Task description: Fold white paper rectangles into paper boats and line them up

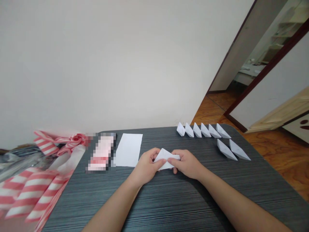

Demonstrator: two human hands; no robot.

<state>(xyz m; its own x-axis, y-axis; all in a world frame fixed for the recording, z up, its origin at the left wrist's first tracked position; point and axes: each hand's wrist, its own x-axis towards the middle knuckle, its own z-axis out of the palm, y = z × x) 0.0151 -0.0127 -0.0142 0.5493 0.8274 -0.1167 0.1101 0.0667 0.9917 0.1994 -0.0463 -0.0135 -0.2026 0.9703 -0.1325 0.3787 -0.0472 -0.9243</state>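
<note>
A dark wood-grain table [154, 206] fills the lower frame, with pink-and-white striped plastic [31, 193] at lower left. Toward the upper right, six folded paper boats [201, 130] stand in a row, with two more [233, 149] below them; eight look finished. A flat white sheet [128, 149] lies unfolded at centre left. At centre, the left hand [145, 167] and right hand [187, 164] pinch a folded paper [165, 159] between them, fingers curled closely around its edges.
</note>
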